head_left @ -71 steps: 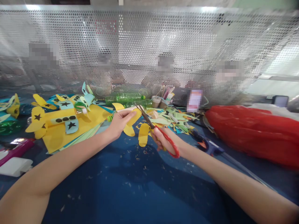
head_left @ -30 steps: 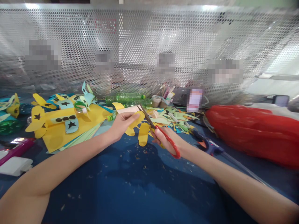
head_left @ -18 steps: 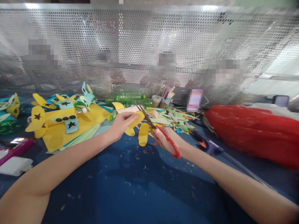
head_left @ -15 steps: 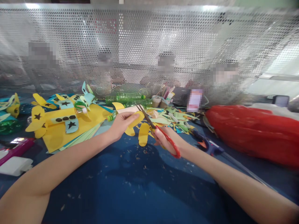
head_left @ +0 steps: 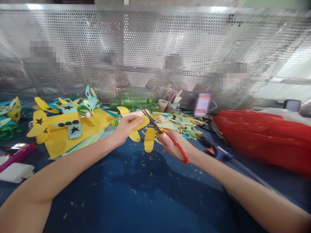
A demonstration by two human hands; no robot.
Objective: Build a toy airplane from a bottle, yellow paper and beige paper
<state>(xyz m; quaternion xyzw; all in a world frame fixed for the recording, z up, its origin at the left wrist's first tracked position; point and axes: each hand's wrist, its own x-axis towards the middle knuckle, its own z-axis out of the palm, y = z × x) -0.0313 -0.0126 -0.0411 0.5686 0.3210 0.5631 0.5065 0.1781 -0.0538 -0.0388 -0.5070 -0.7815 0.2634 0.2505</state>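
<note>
Bag [head_left: 262, 139] right of scissors [head_left: 158, 130], bottle [head_left: 130, 102] behind

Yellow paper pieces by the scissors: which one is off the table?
The rounded piece pinched by the left hand, at the scissors; the others lie flat.

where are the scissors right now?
Centre of the head view: the scissors are in the right hand, blades pointing up-left at the yellow paper cutout pinched by the left hand, above the blue table.
</note>
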